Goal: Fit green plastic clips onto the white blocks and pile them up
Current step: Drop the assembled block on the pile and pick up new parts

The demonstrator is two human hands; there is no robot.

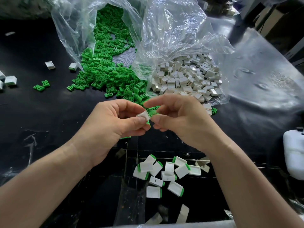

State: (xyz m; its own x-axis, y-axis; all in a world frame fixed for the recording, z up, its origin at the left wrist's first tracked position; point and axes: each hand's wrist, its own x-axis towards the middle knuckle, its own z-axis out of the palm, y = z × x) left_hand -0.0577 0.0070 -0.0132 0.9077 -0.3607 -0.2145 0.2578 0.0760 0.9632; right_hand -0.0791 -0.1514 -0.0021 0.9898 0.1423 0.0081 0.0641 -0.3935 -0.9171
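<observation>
Holding: our L hand [111,122] pinches one white block [142,116] btw thumb & forefinger, above the table, mid-frame.
Clip: green clip [152,112] pinched in our R hand [179,119], fingers curled, clip touching the block's R end.
Done pile: finished blocks [166,171] lie near us, under our wrists, jumbled.
Supply: green heap [105,76] & white heap [185,78] just beyond our fingers, spilling from clear bags [172,30].
Room: black table [49,116] stretches L to stray blocks [9,79] at the edge; white container [294,155] at R edge.
</observation>
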